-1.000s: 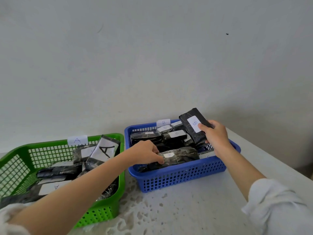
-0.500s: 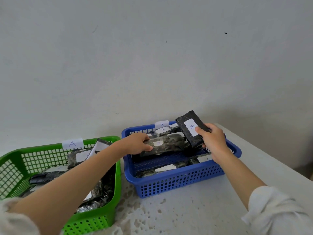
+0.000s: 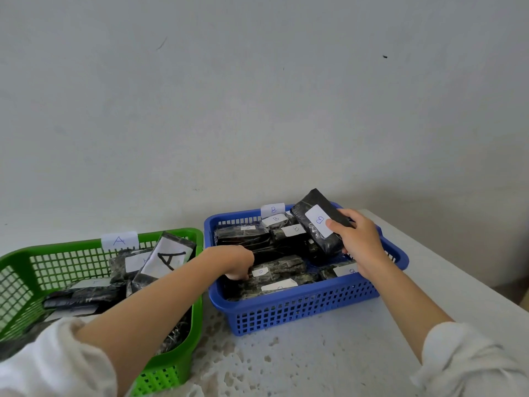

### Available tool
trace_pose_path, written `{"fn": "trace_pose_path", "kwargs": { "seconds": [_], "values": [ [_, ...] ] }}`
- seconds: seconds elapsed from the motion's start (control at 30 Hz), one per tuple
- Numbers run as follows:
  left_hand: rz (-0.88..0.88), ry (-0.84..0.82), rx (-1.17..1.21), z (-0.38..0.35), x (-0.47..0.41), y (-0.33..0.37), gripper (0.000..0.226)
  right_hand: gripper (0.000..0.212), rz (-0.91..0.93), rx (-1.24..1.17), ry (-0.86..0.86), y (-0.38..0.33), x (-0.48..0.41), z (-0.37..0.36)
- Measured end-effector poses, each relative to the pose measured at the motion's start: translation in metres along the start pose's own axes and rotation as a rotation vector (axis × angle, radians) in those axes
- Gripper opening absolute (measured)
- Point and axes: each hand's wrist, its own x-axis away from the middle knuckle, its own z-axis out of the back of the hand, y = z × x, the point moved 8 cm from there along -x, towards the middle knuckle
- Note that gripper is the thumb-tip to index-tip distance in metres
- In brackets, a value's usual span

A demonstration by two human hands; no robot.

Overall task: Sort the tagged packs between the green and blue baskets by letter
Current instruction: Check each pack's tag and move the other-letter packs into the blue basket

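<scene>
Your right hand grips a B-tagged pack over the blue basket, your left hand pinches a second pack lying inside; both look light, soft and slick, so clasp mid-body.

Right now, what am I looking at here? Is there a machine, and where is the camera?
No machine: a person works with bare hands, and the picture comes from a camera worn on their head, looking down. On the white table stand a green basket labelled A and a blue basket labelled B, both holding dark wrapped packs with paper letter tags. The right hand holds a black pack tagged B above the blue basket. The left hand reaches into that basket, fingers curled on the end of a mottled pack lying there, also tagged B.
</scene>
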Motion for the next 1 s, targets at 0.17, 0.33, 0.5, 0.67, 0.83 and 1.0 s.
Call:
{"fn": "trace_pose_path", "kwargs": {
  "seconds": [0.17,0.33,0.5,0.67,0.83,1.0],
  "values": [
    [-0.062,0.129,0.020,0.015,0.011,0.002,0.042,0.029,-0.030,0.022,-0.119,-0.001,-0.002,-0.008],
    [0.146,0.742,0.085,0.061,0.052,-0.035,0.029,0.037,-0.200,0.177,-0.306,0.003,0.000,-0.036],
    [0.432,0.623,0.271,0.027,0.063,-0.069,0.039,0.059,-0.335,0.312,-0.443,0.009,0.014,-0.091],
    [0.448,0.534,0.367,0.008,0.054,-0.068,0.052,0.040,-0.267,0.516,-0.399,0.010,0.011,-0.102],
    [0.442,0.527,0.383,0.007,0.052,-0.067,0.054,0.039,-0.185,0.725,-0.385,0.004,0.015,-0.109],
    [0.432,0.554,0.406,0.006,0.053,-0.067,0.050,0.037,-0.102,0.837,-0.476,-0.002,0.025,-0.129]
  ]
}}
